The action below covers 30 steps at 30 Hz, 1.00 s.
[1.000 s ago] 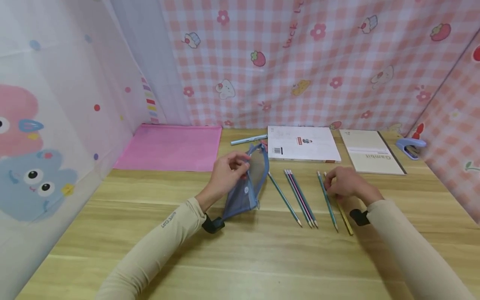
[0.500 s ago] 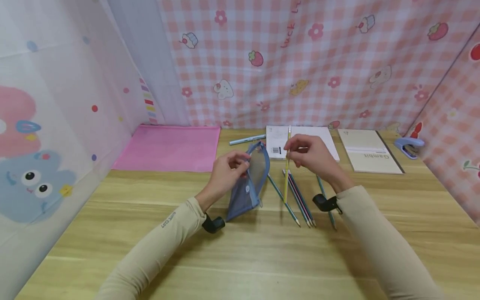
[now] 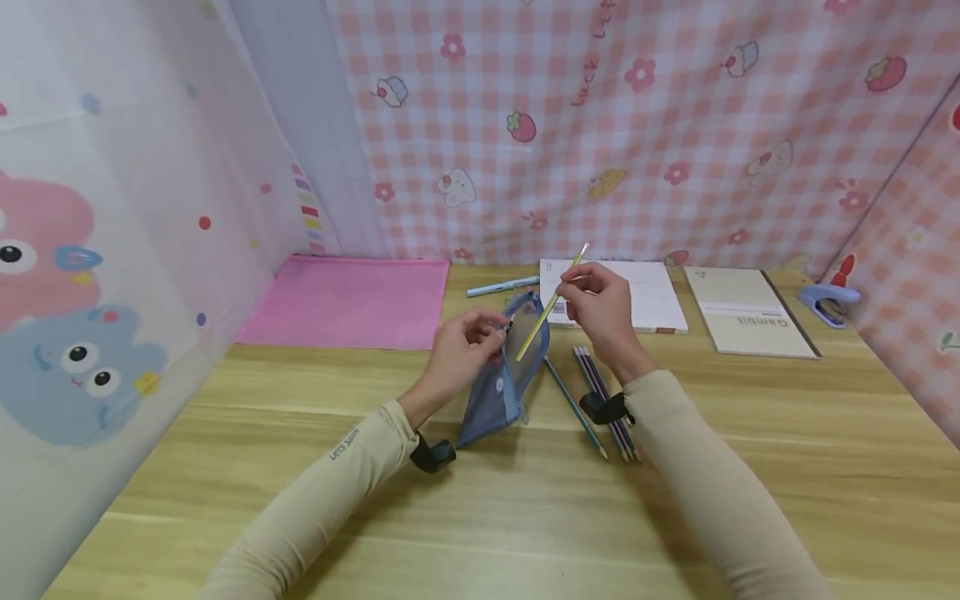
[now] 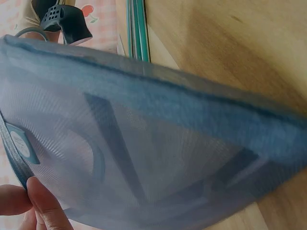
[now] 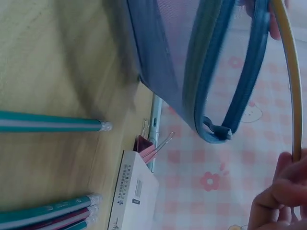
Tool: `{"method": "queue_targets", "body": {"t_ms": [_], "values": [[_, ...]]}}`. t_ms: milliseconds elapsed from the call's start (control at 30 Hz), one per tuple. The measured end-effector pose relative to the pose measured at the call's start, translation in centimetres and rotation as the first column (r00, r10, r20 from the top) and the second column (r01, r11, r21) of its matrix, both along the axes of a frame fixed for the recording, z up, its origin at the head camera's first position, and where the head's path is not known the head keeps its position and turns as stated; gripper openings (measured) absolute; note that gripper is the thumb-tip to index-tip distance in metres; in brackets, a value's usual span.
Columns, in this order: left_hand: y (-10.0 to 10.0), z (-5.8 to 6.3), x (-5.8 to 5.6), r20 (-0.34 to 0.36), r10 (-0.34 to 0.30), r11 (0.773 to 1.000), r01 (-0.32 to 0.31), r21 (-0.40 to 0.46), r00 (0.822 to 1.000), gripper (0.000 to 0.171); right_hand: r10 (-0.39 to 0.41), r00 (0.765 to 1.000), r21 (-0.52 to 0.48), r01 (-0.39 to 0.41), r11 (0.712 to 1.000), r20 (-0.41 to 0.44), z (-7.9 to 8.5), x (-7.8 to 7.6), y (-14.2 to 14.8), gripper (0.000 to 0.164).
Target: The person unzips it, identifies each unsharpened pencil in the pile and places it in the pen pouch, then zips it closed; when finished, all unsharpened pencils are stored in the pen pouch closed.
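My left hand (image 3: 465,346) pinches the edge of a blue mesh zip pouch (image 3: 487,400), which stands tilted on the table with its zipped mouth open. In the left wrist view, thumb and finger grip the pouch's zipper edge beside a round label. My right hand (image 3: 603,312) pinches a yellow pencil (image 3: 538,325) near its white eraser end. The pencil slants down to the left, its lower end overlapping the pouch's mouth in the head view. Under my right wrist lie several striped pencils (image 3: 588,375), and a single teal pencil (image 3: 573,404) lies beside the pouch.
At the back are a pink folder (image 3: 345,300), a light blue pen (image 3: 502,287), a white book (image 3: 637,296) and a beige notebook (image 3: 750,312). A purple stapler-like object (image 3: 828,302) stands far right. A pink binder clip (image 5: 144,146) sits by the book.
My right hand has picked the yellow pencil up from the table on the right and carried it left to the pouch. My left hand keeps its grip on the pouch.
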<state>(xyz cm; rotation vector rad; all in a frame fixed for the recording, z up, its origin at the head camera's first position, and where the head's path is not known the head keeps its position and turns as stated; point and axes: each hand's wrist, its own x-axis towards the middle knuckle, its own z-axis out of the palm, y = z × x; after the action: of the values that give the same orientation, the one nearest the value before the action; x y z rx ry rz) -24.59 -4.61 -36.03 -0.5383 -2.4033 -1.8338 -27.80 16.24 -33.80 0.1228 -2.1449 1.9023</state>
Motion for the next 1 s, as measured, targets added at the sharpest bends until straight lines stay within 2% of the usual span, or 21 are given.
{"method": "queue_targets", "body": {"t_ms": [67,133,200,300,400,500,567,667,767,867,1000], "values": [[0.1,0.1,-0.1,-0.003,0.002,1.0,-0.002,0.006,1.0,0.022,0.019,1.0,0.046,-0.019,0.999,0.004,-0.1,0.1,-0.3,0.006],[0.2,0.2,-0.2,-0.004,0.003,1.0,-0.003,0.004,1.0,0.021,0.064,0.998,0.165,-0.066,0.984,0.018,-0.2,0.4,-0.8,0.008],[0.3,0.3,-0.3,-0.005,0.003,1.0,-0.003,0.004,1.0,0.022,0.134,0.99,0.301,-0.143,0.943,0.049,-0.5,0.8,-1.3,0.012],[0.3,0.3,-0.3,0.0,0.011,1.0,-0.011,-0.002,1.0,0.02,0.225,0.969,0.456,-0.247,0.855,0.104,-0.6,1.4,-2.1,0.011],[0.4,0.2,-0.2,0.01,0.02,1.0,-0.02,-0.002,1.0,0.019,0.293,0.94,0.521,-0.341,0.782,0.176,-0.7,1.7,-2.4,0.013],[0.5,-0.1,0.1,0.008,0.024,1.0,-0.024,0.001,1.0,0.019,0.303,0.934,0.565,-0.356,0.744,0.189,-0.8,1.8,-2.1,0.016],[0.4,-0.3,0.2,0.009,0.027,1.0,-0.027,0.008,1.0,0.019,0.302,0.936,0.569,-0.35,0.744,0.181,-1.0,2.0,-1.7,0.018],[0.4,-0.4,0.2,0.008,0.033,0.999,-0.033,0.015,0.999,0.018,0.286,0.946,0.551,-0.323,0.769,0.156,-0.9,2.4,-0.8,0.017],[0.3,-0.3,0.2,0.014,0.042,0.999,-0.042,0.024,0.999,0.017,0.285,0.946,0.521,-0.324,0.79,0.157,-0.6,2.9,0.1,0.016],[0.2,-0.2,0.0,0.017,0.05,0.998,-0.051,0.036,0.999,0.016,0.321,0.932,0.523,-0.359,0.773,0.166,-0.5,3.8,0.6,0.014],[0.2,-0.2,-0.4,0.005,0.065,0.996,-0.065,0.054,0.998,0.017,0.44,0.877,0.498,-0.474,0.726,0.193,-0.7,5.7,0.6,0.01]]}}
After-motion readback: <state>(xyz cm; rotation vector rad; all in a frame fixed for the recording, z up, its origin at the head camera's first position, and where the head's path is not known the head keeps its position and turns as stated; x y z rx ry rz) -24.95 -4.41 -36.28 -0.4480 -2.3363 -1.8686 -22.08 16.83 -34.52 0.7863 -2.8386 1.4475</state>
